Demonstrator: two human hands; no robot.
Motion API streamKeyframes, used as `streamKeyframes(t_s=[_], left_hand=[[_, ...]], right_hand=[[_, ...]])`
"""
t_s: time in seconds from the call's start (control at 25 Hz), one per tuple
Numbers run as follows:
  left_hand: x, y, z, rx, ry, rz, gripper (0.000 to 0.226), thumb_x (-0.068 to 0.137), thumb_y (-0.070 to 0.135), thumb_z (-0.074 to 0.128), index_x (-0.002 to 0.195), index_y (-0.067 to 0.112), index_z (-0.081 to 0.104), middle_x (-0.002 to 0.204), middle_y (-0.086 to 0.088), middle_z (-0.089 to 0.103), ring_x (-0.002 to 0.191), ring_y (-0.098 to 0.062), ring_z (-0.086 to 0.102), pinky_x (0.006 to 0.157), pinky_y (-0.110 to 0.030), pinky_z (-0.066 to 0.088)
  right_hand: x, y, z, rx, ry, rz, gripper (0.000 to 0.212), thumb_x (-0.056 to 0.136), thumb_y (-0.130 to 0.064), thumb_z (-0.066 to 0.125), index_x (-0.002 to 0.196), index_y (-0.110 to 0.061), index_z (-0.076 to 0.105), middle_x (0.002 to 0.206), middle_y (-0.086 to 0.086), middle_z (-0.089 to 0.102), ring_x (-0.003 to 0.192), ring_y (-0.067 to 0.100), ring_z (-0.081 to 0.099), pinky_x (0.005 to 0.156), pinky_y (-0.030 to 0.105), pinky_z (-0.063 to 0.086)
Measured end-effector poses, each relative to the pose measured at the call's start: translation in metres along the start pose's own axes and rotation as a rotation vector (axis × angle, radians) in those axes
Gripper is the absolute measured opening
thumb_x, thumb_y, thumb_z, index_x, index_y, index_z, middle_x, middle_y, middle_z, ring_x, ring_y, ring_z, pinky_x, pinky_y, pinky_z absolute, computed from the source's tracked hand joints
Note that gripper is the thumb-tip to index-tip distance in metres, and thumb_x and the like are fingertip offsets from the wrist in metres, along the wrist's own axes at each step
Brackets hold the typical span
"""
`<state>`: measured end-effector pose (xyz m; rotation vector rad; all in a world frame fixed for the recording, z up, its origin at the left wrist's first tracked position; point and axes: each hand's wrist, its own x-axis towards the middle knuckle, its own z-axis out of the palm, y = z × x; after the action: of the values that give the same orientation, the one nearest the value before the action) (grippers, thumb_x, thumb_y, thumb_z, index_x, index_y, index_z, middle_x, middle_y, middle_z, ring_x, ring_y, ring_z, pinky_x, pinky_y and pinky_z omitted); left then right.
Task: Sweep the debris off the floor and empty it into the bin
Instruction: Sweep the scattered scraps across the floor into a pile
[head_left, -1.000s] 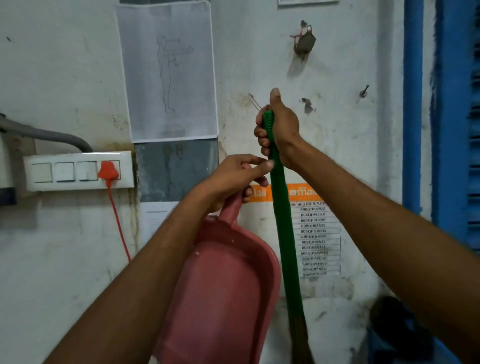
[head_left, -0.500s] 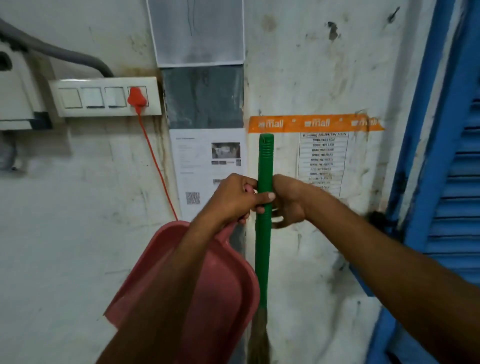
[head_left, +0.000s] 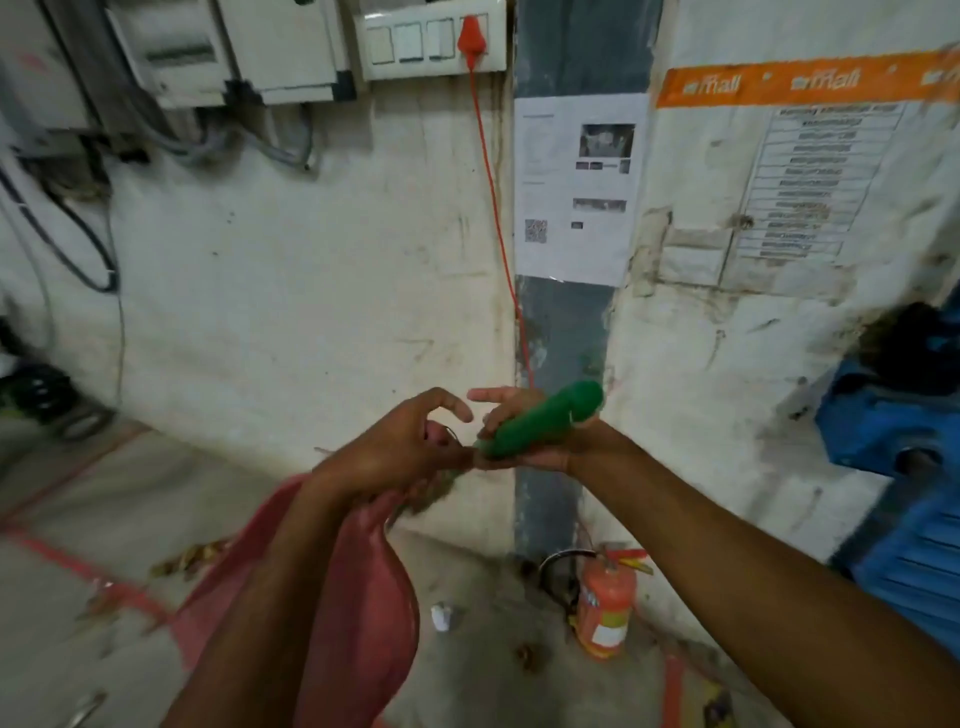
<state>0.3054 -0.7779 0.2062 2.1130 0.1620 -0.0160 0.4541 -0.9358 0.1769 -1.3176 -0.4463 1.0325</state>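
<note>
My right hand (head_left: 540, 454) holds the green broom handle (head_left: 545, 418), which points up toward the camera; blurred bristles (head_left: 431, 493) trail down behind my left wrist. My left hand (head_left: 395, 452) grips the handle of the pink dustpan (head_left: 374, 597), thumb and forefinger spread, and the pan hangs under my forearm. Both hands meet in front of the wall corner. Debris lies on the floor: dry leaves (head_left: 192, 558) at the left, a white scrap (head_left: 441, 616) and a small brown bit (head_left: 527, 654). No bin is in view.
An orange fire extinguisher (head_left: 605, 608) stands on the floor at the foot of the grey pillar (head_left: 561, 332). A red cable (head_left: 493, 208) runs down the wall from a switch board. Blue shutters (head_left: 904, 519) are at the right; cables and boxes at the left.
The view has dropped from the wall to the floor. Both hands have come down, and the broom handle has tipped from upright to pointing at the camera. The dustpan stays in my left hand.
</note>
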Motion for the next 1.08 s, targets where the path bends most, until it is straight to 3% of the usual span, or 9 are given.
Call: streamKeyframes(t_s=[0.08, 0.2, 0.32, 0.4, 0.48, 0.68, 0.88, 1.0, 1.08], left_hand=[[-0.042, -0.035, -0.006, -0.110, 0.176, -0.104, 0.028, 0.089, 0.019, 0.079, 0.108, 0.015, 0.058, 0.078, -0.011, 0.074, 0.050, -0.015, 0.047, 0.045, -0.027, 0.044], [-0.088, -0.073, -0.019, -0.185, 0.448, -0.156, 0.021, 0.090, 0.022, 0.079, 0.099, 0.010, 0.065, 0.069, -0.009, 0.069, 0.046, -0.016, 0.049, 0.046, -0.026, 0.047], [-0.132, -0.100, -0.040, -0.210, 0.649, -0.154, 0.022, 0.088, 0.027, 0.081, 0.088, 0.009, 0.068, 0.061, -0.013, 0.053, 0.047, -0.011, 0.051, 0.047, -0.029, 0.050], [-0.158, -0.117, -0.051, -0.232, 0.732, -0.156, 0.025, 0.088, 0.031, 0.081, 0.089, 0.010, 0.066, 0.061, -0.011, 0.047, 0.049, -0.013, 0.052, 0.046, -0.029, 0.050], [-0.185, -0.137, -0.066, -0.262, 0.757, -0.176, 0.022, 0.090, 0.024, 0.079, 0.099, 0.014, 0.062, 0.064, -0.006, 0.050, 0.056, -0.014, 0.055, 0.051, -0.031, 0.051], [-0.235, -0.187, -0.110, -0.148, 0.546, -0.338, 0.040, 0.097, 0.003, 0.050, 0.133, 0.014, 0.036, 0.106, -0.014, 0.057, 0.069, -0.024, 0.058, 0.058, -0.035, 0.051], [-0.282, -0.253, -0.125, 0.060, 0.607, -0.479, 0.047, 0.097, -0.001, 0.052, 0.142, 0.003, 0.039, 0.122, -0.023, 0.064, 0.083, -0.037, 0.068, 0.074, -0.048, 0.060], [-0.314, -0.274, -0.121, 0.160, 0.816, -0.537, 0.039, 0.094, 0.005, 0.062, 0.132, 0.003, 0.054, 0.106, -0.015, 0.072, 0.086, -0.034, 0.072, 0.066, -0.027, 0.056], [-0.337, -0.284, -0.102, 0.252, 0.908, -0.577, 0.022, 0.091, 0.014, 0.070, 0.110, 0.006, 0.065, 0.097, -0.008, 0.075, 0.084, -0.024, 0.068, 0.069, -0.029, 0.050]], right_hand=[[-0.013, 0.000, 0.052, -0.240, 0.032, -0.149, 0.053, 0.075, 0.020, 0.067, 0.115, -0.014, 0.069, 0.116, 0.001, 0.062, 0.111, 0.022, 0.063, 0.083, 0.027, 0.059], [-0.016, 0.023, 0.101, -0.368, 0.200, -0.120, 0.082, 0.066, 0.018, 0.062, 0.138, -0.019, 0.047, 0.109, 0.004, 0.055, 0.093, 0.022, 0.063, 0.063, 0.029, 0.057], [-0.006, 0.073, 0.133, -0.222, 0.152, 0.195, 0.037, 0.079, 0.018, 0.046, 0.115, 0.013, 0.047, 0.095, 0.023, 0.063, 0.075, 0.027, 0.066, 0.058, 0.035, 0.054], [0.006, 0.100, 0.154, -0.294, 0.245, 0.188, 0.019, 0.090, 0.009, 0.042, 0.105, 0.012, 0.053, 0.067, 0.018, 0.060, 0.053, 0.022, 0.054, 0.059, 0.036, 0.050], [0.016, 0.121, 0.185, -0.428, 0.304, 0.106, 0.020, 0.087, 0.006, 0.048, 0.105, 0.009, 0.056, 0.058, 0.014, 0.057, 0.047, 0.023, 0.050, 0.062, 0.041, 0.051], [0.031, 0.152, 0.269, -0.594, 0.093, 0.051, 0.035, 0.082, -0.003, 0.070, 0.112, -0.010, 0.055, 0.095, 0.015, 0.071, 0.066, 0.026, 0.068, 0.053, 0.038, 0.056], [0.066, 0.171, 0.349, -0.684, -0.085, 0.067, 0.020, 0.086, -0.010, 0.072, 0.098, -0.004, 0.058, 0.077, 0.011, 0.059, 0.046, 0.015, 0.050, 0.043, 0.025, 0.040], [0.083, 0.192, 0.382, -0.708, -0.136, 0.134, 0.015, 0.084, -0.006, 0.073, 0.088, -0.005, 0.058, 0.070, 0.008, 0.056, 0.046, 0.016, 0.048, 0.042, 0.024, 0.038], [0.095, 0.216, 0.396, -0.693, -0.151, 0.205, 0.013, 0.082, -0.005, 0.072, 0.088, -0.004, 0.060, 0.065, 0.008, 0.054, 0.043, 0.016, 0.047, 0.041, 0.022, 0.036]])
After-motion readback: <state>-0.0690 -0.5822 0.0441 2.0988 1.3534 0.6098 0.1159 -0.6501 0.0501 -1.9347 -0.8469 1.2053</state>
